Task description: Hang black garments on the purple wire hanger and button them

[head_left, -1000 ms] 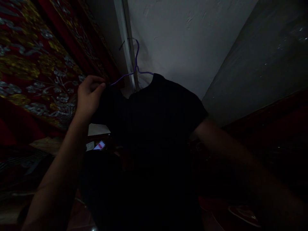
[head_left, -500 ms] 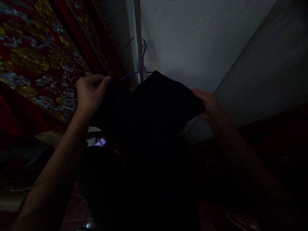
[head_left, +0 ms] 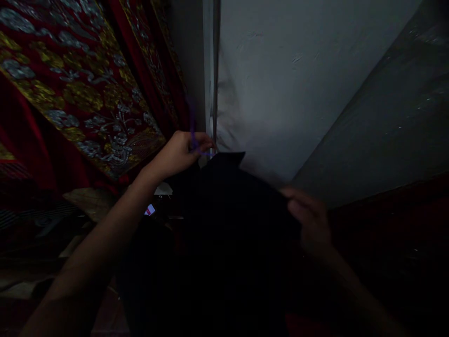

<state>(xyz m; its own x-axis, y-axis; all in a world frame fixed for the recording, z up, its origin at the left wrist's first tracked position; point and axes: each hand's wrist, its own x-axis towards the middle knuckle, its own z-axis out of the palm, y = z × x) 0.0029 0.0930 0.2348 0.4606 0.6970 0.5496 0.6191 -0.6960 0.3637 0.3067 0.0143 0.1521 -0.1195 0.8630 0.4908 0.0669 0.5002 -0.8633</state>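
The view is dim and much of the lower half is in shadow. A black garment (head_left: 224,220) hangs in the centre of the view, its collar uppermost and its body falling out of sight into the dark below. The garment sits on a purple wire hanger (head_left: 196,142), of which only a short, blurred section shows just above and to the left of the collar. The left hand (head_left: 182,152) is raised to that point; its fingers (head_left: 201,140) are curled around the hanger wire at the neck of the garment, and the forearm runs down to the lower left corner. The right hand (head_left: 310,217) lies at the garment's right shoulder, blurred; it touches the cloth there, but the view does not show whether the fingers are closed on it. The two hands are well apart, one at each side of the garment's top. Behind the garment stands a pale wall (head_left: 280,79) with a vertical strip (head_left: 210,70) running up from the hanger. A red curtain with gold and silver embroidery (head_left: 80,89) fills the upper left.
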